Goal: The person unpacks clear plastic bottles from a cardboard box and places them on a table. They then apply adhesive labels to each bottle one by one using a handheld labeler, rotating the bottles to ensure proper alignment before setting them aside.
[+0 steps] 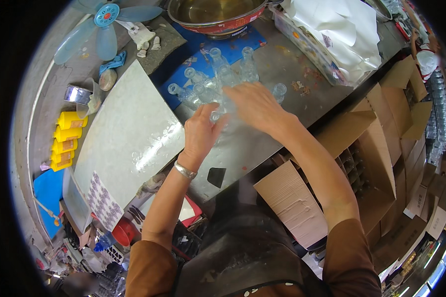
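A cluster of clear glass bottles (225, 75) stands on the grey metal worktable, partly over a blue sheet. My left hand (199, 132), with a metal bangle at its wrist, is at the near side of the cluster. Its thumb and fingers curve around a clear glass bottle (214, 117), of which little more than the mouth shows. My right hand (256, 106) reaches over the near bottles from the right, palm down. Motion smears its fingertips, and what lies under them is hidden. One more bottle (279, 91) stands apart, just beyond my right wrist.
A wide metal basin (217, 22) of yellowish liquid stands at the back. White sheets (334, 37) top a plastic bin. On the left are a pale board (129, 123), a blue fan (106, 29) and yellow bottles (68, 133). Open cardboard boxes (371, 148) flank the table's right.
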The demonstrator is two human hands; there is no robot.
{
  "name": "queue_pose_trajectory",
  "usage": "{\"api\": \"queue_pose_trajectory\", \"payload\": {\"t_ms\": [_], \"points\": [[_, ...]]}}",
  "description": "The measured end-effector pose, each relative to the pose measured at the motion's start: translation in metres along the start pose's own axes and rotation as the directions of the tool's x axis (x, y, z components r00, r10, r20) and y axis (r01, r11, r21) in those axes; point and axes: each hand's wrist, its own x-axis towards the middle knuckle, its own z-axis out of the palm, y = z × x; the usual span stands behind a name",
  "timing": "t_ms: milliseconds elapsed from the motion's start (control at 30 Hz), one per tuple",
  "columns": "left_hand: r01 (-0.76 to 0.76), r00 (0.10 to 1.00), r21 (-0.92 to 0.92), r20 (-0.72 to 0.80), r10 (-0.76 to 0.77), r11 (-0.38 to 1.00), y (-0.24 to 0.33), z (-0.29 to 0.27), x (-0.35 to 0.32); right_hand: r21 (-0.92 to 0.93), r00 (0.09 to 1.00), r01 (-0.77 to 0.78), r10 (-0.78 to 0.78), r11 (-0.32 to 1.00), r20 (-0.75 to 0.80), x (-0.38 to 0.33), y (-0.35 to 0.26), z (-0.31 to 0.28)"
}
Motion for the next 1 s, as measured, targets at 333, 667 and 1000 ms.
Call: {"api": "queue_pose_trajectory", "payload": {"t_ms": [333, 667, 1000], "points": [[0.022, 0.919, -0.199, -0.382, -0.098, 0.980, -0.031, -0.005, 0.013, 0.118, 0.992, -0.126, 0.124, 0.985, 0.019, -0.010, -0.017, -0.030], [0.195, 0.892, -0.307, -0.340, -0.299, 0.931, -0.066, 0.013, 0.015, 0.235, 0.909, -0.171, 0.245, 0.957, -0.338, -0.154, -0.043, -0.050], [-0.184, 0.881, 0.052, -0.434, 0.188, 0.982, 0.065, -0.020, -0.022, 0.436, -0.028, -0.877, 0.886, 0.200, -0.462, -0.515, 0.032, -0.012]]}}
